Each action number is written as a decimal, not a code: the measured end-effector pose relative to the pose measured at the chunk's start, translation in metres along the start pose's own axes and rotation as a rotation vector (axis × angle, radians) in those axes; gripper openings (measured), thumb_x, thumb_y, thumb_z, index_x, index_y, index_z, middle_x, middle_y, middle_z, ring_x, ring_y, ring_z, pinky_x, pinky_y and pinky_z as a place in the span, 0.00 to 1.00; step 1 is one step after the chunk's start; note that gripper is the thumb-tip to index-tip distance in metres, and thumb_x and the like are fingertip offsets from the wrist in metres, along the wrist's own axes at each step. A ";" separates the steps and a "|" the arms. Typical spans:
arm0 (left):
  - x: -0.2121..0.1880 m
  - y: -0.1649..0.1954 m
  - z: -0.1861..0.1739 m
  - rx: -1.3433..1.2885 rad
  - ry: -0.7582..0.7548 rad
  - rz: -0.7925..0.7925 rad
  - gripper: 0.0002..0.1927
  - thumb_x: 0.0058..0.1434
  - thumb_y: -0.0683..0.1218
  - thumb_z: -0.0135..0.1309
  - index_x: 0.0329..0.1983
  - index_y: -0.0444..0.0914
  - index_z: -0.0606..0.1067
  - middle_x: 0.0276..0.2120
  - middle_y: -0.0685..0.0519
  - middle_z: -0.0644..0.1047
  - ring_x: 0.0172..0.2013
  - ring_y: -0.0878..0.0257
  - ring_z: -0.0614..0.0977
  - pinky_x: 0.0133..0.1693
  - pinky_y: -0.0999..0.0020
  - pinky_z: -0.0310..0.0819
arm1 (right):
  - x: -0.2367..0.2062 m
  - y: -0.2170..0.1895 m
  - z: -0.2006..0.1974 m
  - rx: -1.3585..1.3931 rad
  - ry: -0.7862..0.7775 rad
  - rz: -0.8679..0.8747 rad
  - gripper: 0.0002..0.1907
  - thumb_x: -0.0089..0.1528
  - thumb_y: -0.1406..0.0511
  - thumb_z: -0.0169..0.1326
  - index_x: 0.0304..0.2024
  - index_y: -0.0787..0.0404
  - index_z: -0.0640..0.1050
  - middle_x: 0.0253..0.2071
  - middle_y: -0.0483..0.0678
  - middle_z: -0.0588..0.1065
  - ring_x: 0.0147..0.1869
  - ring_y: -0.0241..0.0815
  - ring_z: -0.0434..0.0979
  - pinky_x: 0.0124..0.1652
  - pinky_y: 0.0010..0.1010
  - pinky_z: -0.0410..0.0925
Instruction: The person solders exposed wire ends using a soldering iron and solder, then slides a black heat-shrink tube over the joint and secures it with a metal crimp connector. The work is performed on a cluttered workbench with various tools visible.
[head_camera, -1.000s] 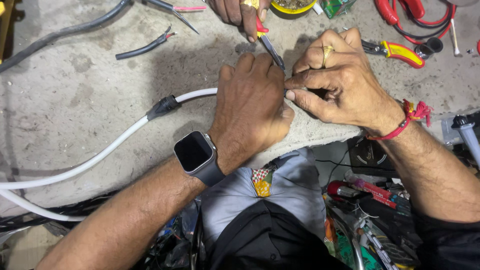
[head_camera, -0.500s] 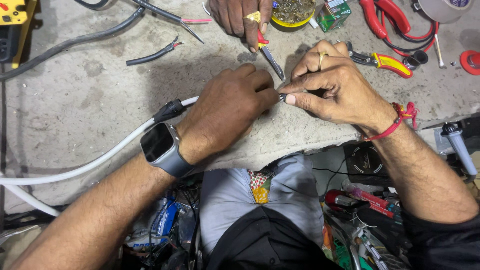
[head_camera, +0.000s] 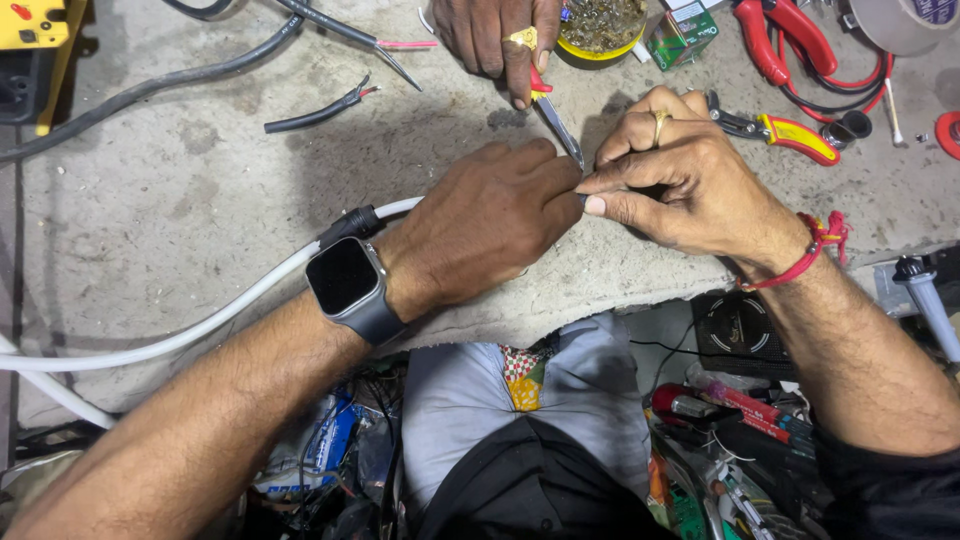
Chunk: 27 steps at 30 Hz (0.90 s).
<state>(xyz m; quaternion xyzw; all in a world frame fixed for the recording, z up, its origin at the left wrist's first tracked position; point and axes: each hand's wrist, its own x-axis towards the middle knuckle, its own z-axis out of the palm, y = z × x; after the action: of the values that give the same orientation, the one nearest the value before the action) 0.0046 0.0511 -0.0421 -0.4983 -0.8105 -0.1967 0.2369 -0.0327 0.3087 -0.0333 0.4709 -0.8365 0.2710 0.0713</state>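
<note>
While the view drifted since a second ago, I kept my left hand (head_camera: 485, 225) clamped on the white cable (head_camera: 200, 325) at centre, my right hand (head_camera: 680, 185) pinching its end; a co-worker's hand (head_camera: 495, 35) held scissors (head_camera: 555, 125) just beyond.

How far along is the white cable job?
Done: a cut-off black cable scrap with bared ends lies on the grey concrete bench. In hand: left hand grips the thick white cable; right hand pinches its end; another person's hand brings red-handled cutters. Left: the joint itself is hidden.
</note>
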 end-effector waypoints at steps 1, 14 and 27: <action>0.001 0.000 0.001 0.028 -0.008 0.027 0.07 0.60 0.45 0.54 0.36 0.35 0.75 0.40 0.50 0.74 0.43 0.55 0.77 0.43 0.57 0.74 | 0.001 0.001 0.000 -0.002 0.003 -0.013 0.11 0.58 0.61 0.68 0.42 0.54 0.86 0.39 0.39 0.78 0.48 0.40 0.70 0.52 0.35 0.62; 0.003 -0.007 -0.006 0.081 -0.030 0.080 0.08 0.60 0.45 0.54 0.40 0.37 0.77 0.41 0.52 0.75 0.45 0.57 0.77 0.41 0.61 0.73 | -0.005 -0.015 0.001 -0.071 0.022 0.025 0.12 0.58 0.57 0.68 0.41 0.54 0.87 0.41 0.40 0.79 0.54 0.41 0.70 0.59 0.37 0.57; -0.008 -0.015 -0.010 -0.053 0.010 0.062 0.09 0.60 0.42 0.55 0.42 0.33 0.78 0.41 0.49 0.76 0.43 0.54 0.77 0.44 0.59 0.73 | -0.111 -0.060 0.022 0.188 0.917 0.266 0.13 0.80 0.63 0.51 0.41 0.63 0.70 0.33 0.47 0.75 0.29 0.36 0.68 0.33 0.22 0.65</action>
<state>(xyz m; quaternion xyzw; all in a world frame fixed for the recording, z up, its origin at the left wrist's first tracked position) -0.0037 0.0329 -0.0398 -0.5285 -0.7879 -0.2128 0.2336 0.0807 0.3552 -0.0701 0.1962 -0.7437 0.5318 0.3543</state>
